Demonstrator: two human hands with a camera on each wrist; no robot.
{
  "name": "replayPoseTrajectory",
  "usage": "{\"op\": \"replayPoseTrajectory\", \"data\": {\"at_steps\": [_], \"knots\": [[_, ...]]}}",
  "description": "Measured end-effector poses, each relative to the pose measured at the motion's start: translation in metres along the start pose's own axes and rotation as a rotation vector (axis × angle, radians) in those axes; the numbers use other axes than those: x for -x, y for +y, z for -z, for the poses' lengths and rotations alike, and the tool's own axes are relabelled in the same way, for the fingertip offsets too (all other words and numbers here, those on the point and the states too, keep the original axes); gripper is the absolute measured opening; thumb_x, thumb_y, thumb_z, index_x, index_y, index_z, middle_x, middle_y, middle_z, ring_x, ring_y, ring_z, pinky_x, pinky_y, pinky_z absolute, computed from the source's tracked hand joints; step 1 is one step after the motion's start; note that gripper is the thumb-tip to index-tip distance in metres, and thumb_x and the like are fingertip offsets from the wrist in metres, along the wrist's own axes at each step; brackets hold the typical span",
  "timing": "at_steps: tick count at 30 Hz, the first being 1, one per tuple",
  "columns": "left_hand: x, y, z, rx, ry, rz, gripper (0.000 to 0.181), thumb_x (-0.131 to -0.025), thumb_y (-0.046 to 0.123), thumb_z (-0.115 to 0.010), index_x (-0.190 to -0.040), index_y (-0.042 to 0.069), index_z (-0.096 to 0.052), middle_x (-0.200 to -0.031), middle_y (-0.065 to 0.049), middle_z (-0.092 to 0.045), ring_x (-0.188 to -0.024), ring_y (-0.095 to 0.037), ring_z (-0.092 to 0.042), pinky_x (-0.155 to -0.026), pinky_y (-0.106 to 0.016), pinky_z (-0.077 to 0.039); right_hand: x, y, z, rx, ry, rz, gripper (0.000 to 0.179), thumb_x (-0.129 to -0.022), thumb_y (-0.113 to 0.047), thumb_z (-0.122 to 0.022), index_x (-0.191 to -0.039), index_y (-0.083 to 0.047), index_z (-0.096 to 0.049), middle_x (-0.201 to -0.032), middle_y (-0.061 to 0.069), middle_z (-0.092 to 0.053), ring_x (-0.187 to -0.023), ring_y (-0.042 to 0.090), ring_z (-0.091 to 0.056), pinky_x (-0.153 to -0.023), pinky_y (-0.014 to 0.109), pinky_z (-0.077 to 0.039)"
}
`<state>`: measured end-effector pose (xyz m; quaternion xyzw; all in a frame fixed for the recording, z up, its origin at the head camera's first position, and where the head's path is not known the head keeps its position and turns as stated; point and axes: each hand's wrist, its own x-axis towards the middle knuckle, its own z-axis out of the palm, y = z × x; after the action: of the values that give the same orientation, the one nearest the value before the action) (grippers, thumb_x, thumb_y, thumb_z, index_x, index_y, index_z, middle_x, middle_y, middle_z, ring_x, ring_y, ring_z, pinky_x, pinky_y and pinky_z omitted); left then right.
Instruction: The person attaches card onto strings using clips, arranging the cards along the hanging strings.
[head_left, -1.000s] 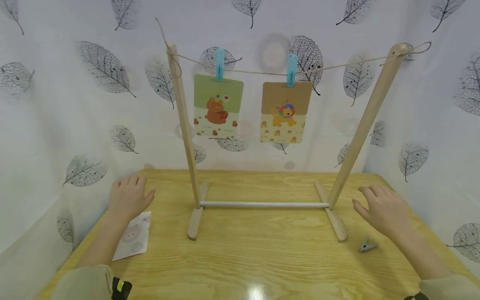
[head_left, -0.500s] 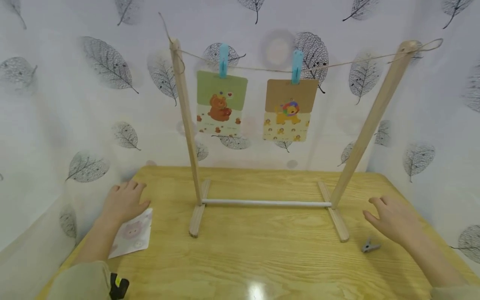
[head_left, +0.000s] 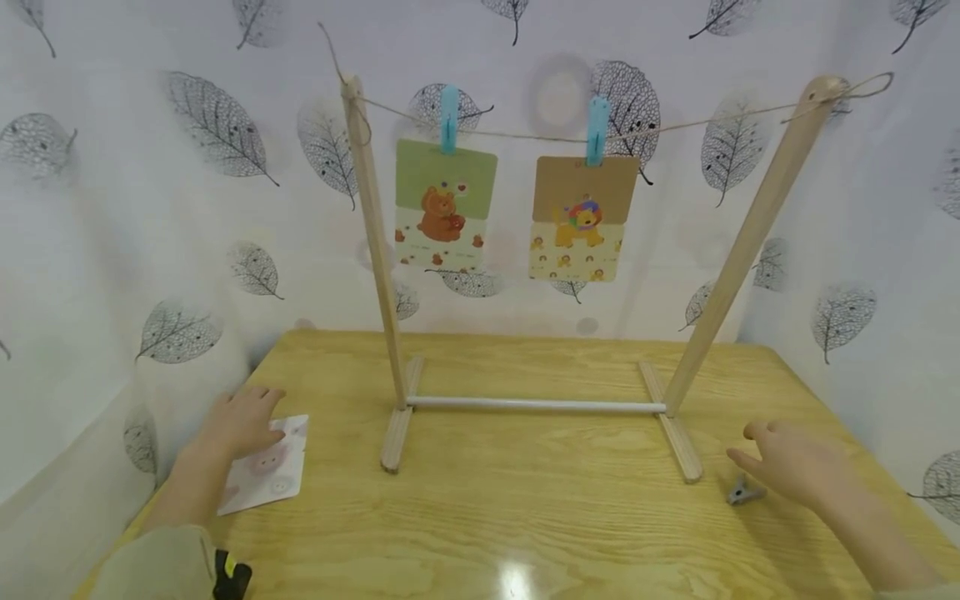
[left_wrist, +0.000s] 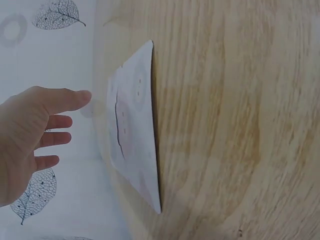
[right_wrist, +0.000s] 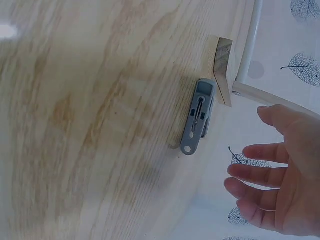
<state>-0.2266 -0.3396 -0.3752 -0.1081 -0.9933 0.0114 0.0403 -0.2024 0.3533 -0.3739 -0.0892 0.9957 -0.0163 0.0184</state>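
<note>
A yellow wood table (head_left: 480, 517) sits before a white cloth (head_left: 187, 208) with leaves. A pink-and-white card (head_left: 258, 487) lies lower left in the head view, and a gray clip (head_left: 741, 493) lies lower right. My left hand (head_left: 238, 423) is near the card, fingers loosely spread. My right hand (head_left: 798, 462) is near the clip, fingers loosely spread too. In the middle is a wooden stand (head_left: 382, 275). On its string (head_left: 517, 136), blue clips (head_left: 448, 121) hold a bear card (head_left: 442, 212) and a lion card (head_left: 581, 225).

Head cam is looking fwd & down over table (head_left: 480, 508) & whole rack (head_left: 536, 405). L wrist cam is facing white card (left_wrist: 134, 117), close up, sideways; R is likewise facing grey clip (right_wrist: 198, 117). Head is sharing card w/ L, clip w/ R.
</note>
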Motion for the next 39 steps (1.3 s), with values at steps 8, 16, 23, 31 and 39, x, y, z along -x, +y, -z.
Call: {"op": "replayPoseTrajectory", "data": {"at_steps": [8, 16, 23, 31, 39], "knots": [[0.004, -0.008, -0.014, 0.112, -0.084, 0.102, 0.065, -0.079, 0.032, -0.066, -0.125, -0.01, -0.047, -0.123, -0.033, -0.047, -0.112, -0.051, -0.042, -0.091, -0.065, -0.028, -0.003, -0.005, -0.007, -0.031, -0.077, -0.001, 0.064, -0.087, -0.055, -0.05, -0.106, 0.006, -0.058, -0.102, 0.029, -0.059, -0.086, 0.046, -0.058, -0.061, 0.053, -0.046], [0.007, -0.02, -0.025, 0.194, -0.191, 0.16, 0.07, -0.082, 0.035, -0.062, -0.128, -0.013, -0.042, -0.127, -0.035, -0.042, -0.115, -0.053, -0.037, -0.092, -0.066, -0.026, -0.003, -0.009, -0.017, -0.082, -0.099, 0.035, 0.053, -0.088, -0.041, -0.056, -0.104, 0.009, -0.058, -0.097, 0.026, -0.061, -0.088, 0.045, -0.058, -0.068, 0.055, -0.046], [0.011, -0.025, -0.031, 0.223, -0.216, 0.166, 0.068, -0.078, 0.032, -0.064, -0.128, -0.009, -0.044, -0.127, -0.035, -0.042, -0.114, -0.055, -0.037, -0.09, -0.066, -0.027, -0.002, -0.014, -0.019, -0.064, -0.082, 0.047, 0.04, -0.086, -0.032, -0.058, -0.101, 0.005, -0.06, -0.092, 0.02, -0.062, -0.082, 0.04, -0.06, -0.064, 0.052, -0.047], [0.011, -0.025, -0.024, 0.239, -0.209, 0.145, 0.071, -0.07, 0.029, -0.068, -0.125, -0.01, -0.046, -0.123, -0.038, -0.043, -0.112, -0.056, -0.038, -0.088, -0.065, -0.031, -0.003, -0.015, -0.023, -0.079, -0.074, 0.066, 0.03, -0.085, -0.025, -0.061, -0.097, 0.003, -0.059, -0.088, 0.012, -0.062, -0.074, 0.028, -0.061, -0.059, 0.043, -0.048], [0.012, -0.025, -0.018, 0.216, -0.163, 0.122, 0.067, -0.072, 0.033, -0.071, -0.117, -0.013, -0.051, -0.11, -0.038, -0.049, -0.102, -0.053, -0.046, -0.08, -0.06, -0.039, -0.002, -0.016, -0.023, -0.076, -0.082, 0.052, 0.029, -0.084, -0.02, -0.063, -0.099, 0.004, -0.058, -0.082, 0.007, -0.06, -0.065, 0.016, -0.051, -0.052, 0.034, -0.043]]}}
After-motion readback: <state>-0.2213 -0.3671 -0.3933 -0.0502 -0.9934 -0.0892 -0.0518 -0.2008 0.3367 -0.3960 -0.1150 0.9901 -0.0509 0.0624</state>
